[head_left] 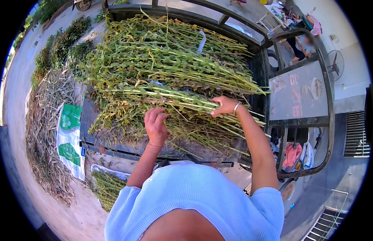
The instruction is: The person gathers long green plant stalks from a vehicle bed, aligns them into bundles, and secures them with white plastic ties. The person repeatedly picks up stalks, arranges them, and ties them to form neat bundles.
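Note:
Long green plant stalks (174, 94) with yellowing leaves lie in a thick layer across the bed of a dark metal cart, their cut ends to the right. My right hand (226, 106), with a bracelet at the wrist, grips a bundle of these stalks near the cut ends, thumb on the near side and fingers on the far side. At the near edge of the same bundle is my left hand (155, 126), its fingers bent and slightly apart beside the leaves. Nothing shows in its grasp. Leaves partly hide what its fingertips touch.
The cart's metal frame (329, 132) rises at the right, with a grey panel (301, 92). On the ground at left lie a dry stalk heap (50, 132) and a green-white sack (70, 140). A fan (336, 64) and another person (299, 46) are farther right.

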The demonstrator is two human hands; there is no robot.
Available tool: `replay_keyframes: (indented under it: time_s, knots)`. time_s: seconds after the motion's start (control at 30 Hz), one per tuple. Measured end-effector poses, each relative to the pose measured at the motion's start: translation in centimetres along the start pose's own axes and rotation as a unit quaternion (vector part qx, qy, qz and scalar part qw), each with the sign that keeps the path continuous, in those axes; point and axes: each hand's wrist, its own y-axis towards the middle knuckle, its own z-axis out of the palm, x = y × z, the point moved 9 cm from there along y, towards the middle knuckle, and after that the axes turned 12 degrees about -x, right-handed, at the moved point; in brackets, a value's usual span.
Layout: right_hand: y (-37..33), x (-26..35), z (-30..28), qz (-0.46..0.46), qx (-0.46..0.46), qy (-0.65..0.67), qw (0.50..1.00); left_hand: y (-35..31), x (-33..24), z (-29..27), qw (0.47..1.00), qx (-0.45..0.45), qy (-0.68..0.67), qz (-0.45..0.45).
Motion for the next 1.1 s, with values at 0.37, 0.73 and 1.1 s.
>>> replay_keyframes:
  time_s: [0.37,0.73,1.1]
  knots:
    - [-1.4,0.0,0.9,-0.037,0.002,0.051,0.998,-9.0,14.7,3.9,0.507,-0.062,-0.396,-0.763]
    - [-1.6,-0.7,0.4,-0.014,-0.081,-0.086,0.993,-15.2,17.4,7.5,0.499,-0.041,-0.450,-0.739]
    - [1.2,-3.2,0.1,0.026,-0.059,-0.077,0.995,-21.6,30.7,-11.8,0.531,-0.300,-0.400,-0.685]
